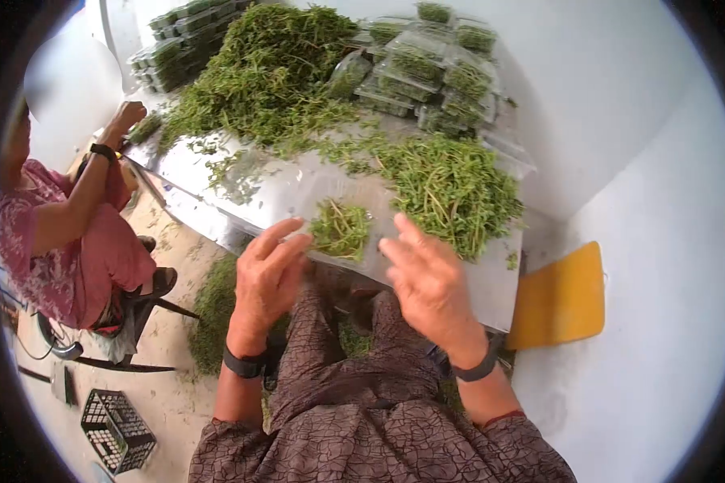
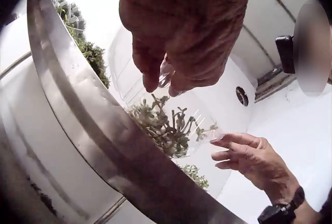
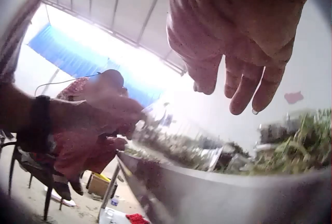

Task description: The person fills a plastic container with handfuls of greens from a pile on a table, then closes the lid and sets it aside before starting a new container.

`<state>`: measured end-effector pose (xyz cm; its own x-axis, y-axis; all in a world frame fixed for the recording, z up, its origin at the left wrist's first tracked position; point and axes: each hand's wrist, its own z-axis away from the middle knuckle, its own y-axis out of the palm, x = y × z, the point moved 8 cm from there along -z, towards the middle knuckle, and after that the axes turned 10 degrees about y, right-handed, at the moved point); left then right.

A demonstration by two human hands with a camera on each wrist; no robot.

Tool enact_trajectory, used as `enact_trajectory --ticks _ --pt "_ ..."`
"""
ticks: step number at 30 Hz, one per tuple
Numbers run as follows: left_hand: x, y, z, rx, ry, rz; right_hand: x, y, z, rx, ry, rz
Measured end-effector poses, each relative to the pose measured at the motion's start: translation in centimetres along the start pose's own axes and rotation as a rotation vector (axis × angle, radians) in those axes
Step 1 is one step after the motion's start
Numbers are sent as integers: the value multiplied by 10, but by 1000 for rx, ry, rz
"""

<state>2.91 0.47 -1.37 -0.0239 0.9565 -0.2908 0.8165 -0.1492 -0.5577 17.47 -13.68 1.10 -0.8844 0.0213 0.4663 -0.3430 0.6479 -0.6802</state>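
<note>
A clear plastic container (image 1: 370,241) holding a small bunch of leafy green stems (image 1: 338,229) is at the table's near edge. My left hand (image 1: 267,278) is at its left side, and in the left wrist view the thumb and fingers pinch a shiny bit of clear plastic. My right hand (image 1: 431,290) is at the container's right side, its fingers stretched toward the rim and slightly blurred. In the right wrist view these fingers reach down fairly straight, with nothing in their grasp.
A loose heap of greens (image 1: 451,193) lies right of the container, a larger pile (image 1: 266,72) farther back. Filled clear boxes (image 1: 427,68) are stacked behind. A seated person (image 1: 72,233) works at the left. A yellow board (image 1: 560,298) leans right; a black crate (image 1: 117,431) is on the floor.
</note>
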Motion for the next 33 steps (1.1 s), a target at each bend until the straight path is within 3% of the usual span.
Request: enact_trajectory --ticks 3,7,9,13,15,18,23,25,26,29,33 --pt "2 2 2 -36 -8 26 -4 -54 -20 -218 -5 180" --pt "2 13 5 -37 13 43 -30 -90 -48 -203 137 391" --pt "1 14 6 -32 -6 66 -58 -90 -58 -159 199 454" --pt "1 11 7 -145 52 49 -80 -78 -81 -148 127 570" --pt "3 15 8 -56 16 94 -97 -65 -91 -65 220 643" --pt "2 15 10 -68 8 126 -116 -48 -97 76 303 700" --pt "1 14 9 -73 7 116 -124 -55 -108 -30 223 755" --pt "-2 9 6 -128 32 100 -108 -82 -113 -230 183 666" --pt "-2 9 5 -137 31 104 -103 -91 -116 -229 177 673" --pt "-2 11 5 -136 11 125 -102 -117 -115 -239 520 60" --pt "-3 11 4 -150 36 119 -69 -112 -112 -166 555 -263"
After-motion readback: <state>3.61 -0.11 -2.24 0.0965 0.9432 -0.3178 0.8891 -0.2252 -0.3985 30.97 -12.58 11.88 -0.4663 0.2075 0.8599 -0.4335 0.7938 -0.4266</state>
